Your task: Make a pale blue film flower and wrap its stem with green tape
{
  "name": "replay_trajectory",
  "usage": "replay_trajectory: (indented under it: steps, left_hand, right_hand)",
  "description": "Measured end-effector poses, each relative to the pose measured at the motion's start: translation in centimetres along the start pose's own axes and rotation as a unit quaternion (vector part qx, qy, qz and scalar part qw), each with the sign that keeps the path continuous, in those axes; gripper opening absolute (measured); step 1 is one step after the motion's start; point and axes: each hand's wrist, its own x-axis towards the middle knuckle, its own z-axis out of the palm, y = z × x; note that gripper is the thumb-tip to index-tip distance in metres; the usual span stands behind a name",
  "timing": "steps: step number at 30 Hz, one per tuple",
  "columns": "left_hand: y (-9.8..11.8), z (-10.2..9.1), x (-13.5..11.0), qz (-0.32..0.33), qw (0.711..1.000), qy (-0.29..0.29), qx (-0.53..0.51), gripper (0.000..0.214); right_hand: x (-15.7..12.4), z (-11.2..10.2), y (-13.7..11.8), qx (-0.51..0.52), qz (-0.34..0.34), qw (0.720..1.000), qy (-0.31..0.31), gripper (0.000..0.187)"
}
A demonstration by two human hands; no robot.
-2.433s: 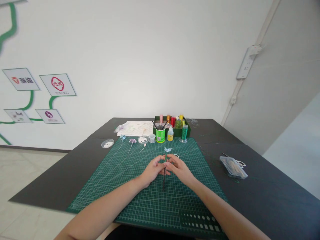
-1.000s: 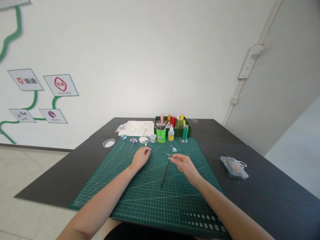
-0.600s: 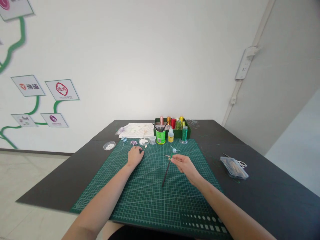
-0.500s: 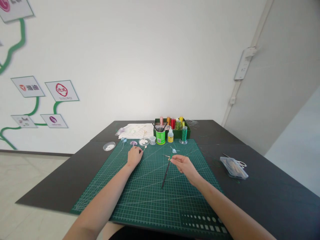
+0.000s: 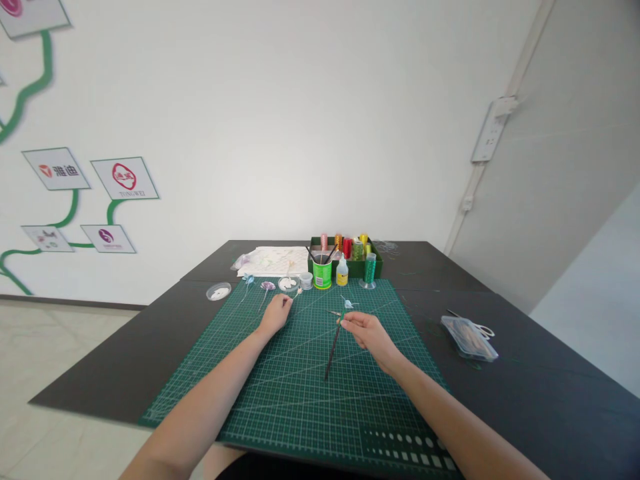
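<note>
My left hand [image 5: 276,316] is closed in a pinch above the mat, on the thin stem of a small pale flower bud [image 5: 299,291]. In my right hand [image 5: 367,331], the fingers are closed on a slim dark-handled paintbrush [image 5: 332,353] that slants down toward me. A short pointed piece and a bit of green also show at those fingertips; I cannot make out what they are. A light blue flower [image 5: 349,304] lies just beyond the right hand. Near the left hand lie a purple flower [image 5: 268,286] and a blue flower [image 5: 249,280], both with thin stems.
The green cutting mat [image 5: 300,400] covers the dark table's middle. Behind it stand a green can [image 5: 322,275] of brushes, a glue bottle [image 5: 342,272], a thread spool [image 5: 370,269] and a box [image 5: 380,267] of spools. Small dishes [image 5: 219,291] sit left; a plastic case [image 5: 469,339] and scissors [image 5: 485,331] right.
My left hand has moved slightly right with the flower bud, uncovering the purple flower's stem. The right hand and paintbrush have hardly moved.
</note>
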Motion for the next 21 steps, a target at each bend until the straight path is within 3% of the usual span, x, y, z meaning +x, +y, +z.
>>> replay_trajectory:
  steps: [4, 8, 11, 14, 21]
  left_hand:
    - [1.9, 1.9, -2.4, 0.005, 0.983, -0.081, -0.162, 0.036]
    - [3.9, 3.5, -5.4, 0.005, 0.938, -0.162, -0.306, 0.034]
    - [5.2, 3.7, -7.2, 0.017, 0.901, -0.189, -0.39, 0.045]
    - [6.1, 3.6, -8.3, 0.025, 0.874, -0.2, -0.441, 0.048]
    - [6.7, 3.8, -9.0, 0.003, 0.846, -0.241, -0.476, 0.047]
  right_hand:
    - [0.1, 0.1, 0.1, 0.014, 0.004, 1.0, 0.001, 0.043]
    - [-0.1, 0.4, 0.2, 0.033, 0.008, 0.999, -0.005, 0.042]
    - [-0.4, 0.8, 0.3, 0.046, 0.009, 0.999, -0.013, 0.041]
    - [-0.6, 1.1, 0.4, 0.058, 0.009, 0.998, -0.015, 0.041]
    - [-0.8, 1.2, 0.6, 0.076, 0.002, 0.997, -0.009, 0.044]
